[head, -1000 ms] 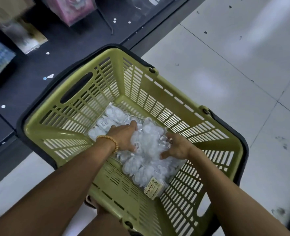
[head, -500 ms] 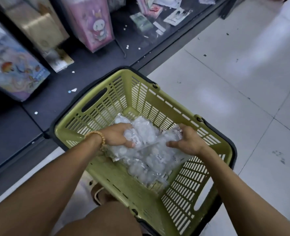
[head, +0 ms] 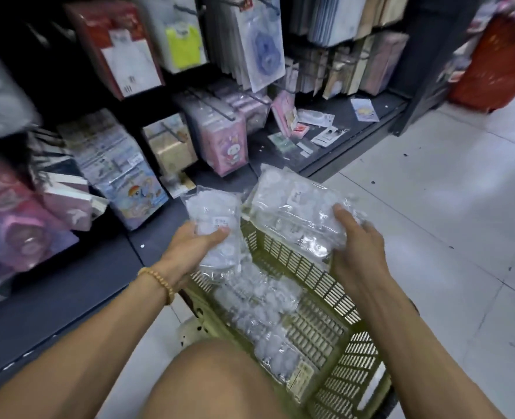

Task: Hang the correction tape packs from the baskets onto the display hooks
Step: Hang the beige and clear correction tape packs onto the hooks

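My left hand (head: 194,247) grips a clear plastic pack of white correction tapes (head: 212,217), held upright above the green basket (head: 334,300). My right hand (head: 354,241) holds a larger clear pack (head: 295,204) lifted over the basket's far side, thumb on top. A third long pack of correction tapes (head: 265,316) lies on the basket floor, a price label at its near end. Display hooks (head: 216,108) with hanging goods jut from the dark rack ahead.
The rack holds pink and blue stationery packs (head: 219,137), boxes (head: 123,170) and hanging cards. Loose cards (head: 322,134) lie on the dark bottom shelf (head: 68,285). A red crate (head: 495,68) stands at the far right. White tiled floor (head: 431,192) spreads right. My knee (head: 213,385) is below.
Both hands have lifted packs up out of the basket and pulled them apart. The view has tilted up from the basket to the display rack.
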A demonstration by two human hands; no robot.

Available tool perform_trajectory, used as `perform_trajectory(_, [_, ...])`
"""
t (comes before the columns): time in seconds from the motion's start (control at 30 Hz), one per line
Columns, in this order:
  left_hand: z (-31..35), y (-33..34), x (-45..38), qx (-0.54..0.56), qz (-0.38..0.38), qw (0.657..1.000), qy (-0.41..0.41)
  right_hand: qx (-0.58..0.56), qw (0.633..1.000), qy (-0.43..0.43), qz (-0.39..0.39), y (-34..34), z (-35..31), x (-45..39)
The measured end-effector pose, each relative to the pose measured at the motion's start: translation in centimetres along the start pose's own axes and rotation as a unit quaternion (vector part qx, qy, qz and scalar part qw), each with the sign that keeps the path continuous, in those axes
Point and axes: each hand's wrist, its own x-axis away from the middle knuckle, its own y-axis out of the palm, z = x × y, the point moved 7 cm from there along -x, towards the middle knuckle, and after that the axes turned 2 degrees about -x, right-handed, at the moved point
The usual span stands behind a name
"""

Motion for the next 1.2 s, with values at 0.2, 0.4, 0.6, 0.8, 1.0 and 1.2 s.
perform_trajectory(0.2, [4.7, 1.0, 4.1, 0.239, -0.102, 0.965, 0.030, 0.025, 0.998, 0.010, -0.056, 8.0, 2.2, 4.5])
perform_trajectory(0.4, [7.7, -3.7, 6.7, 0.248, -0.042, 0.966, 0.063, 0.182, 0.968, -0.060, -0.160, 12.5, 1.3, 7.3])
perform_trajectory(0.6, [8.5, -8.2, 8.4, 0.240, 0.009, 0.965, 0.103, 0.279, 0.904, -0.178, -0.270, 17.1, -0.9, 9.6])
perform_trajectory(0.8, [8.3, -11.3, 9.1, 0.239, 0.048, 0.963, 0.112, 0.286, 0.875, -0.173, -0.351, 20.9, -0.6, 11.9])
perform_trajectory(1.0, [8.0, -14.7, 10.2, 0.268, 0.077, 0.952, 0.126, 0.291, 0.859, -0.214, -0.363, 23.4, 0.2, 13.2])
perform_trajectory(1.2, [8.6, -17.8, 10.9, 0.309, 0.087, 0.937, 0.140, 0.302, 0.837, -0.208, -0.406, 25.7, 1.0, 14.3])
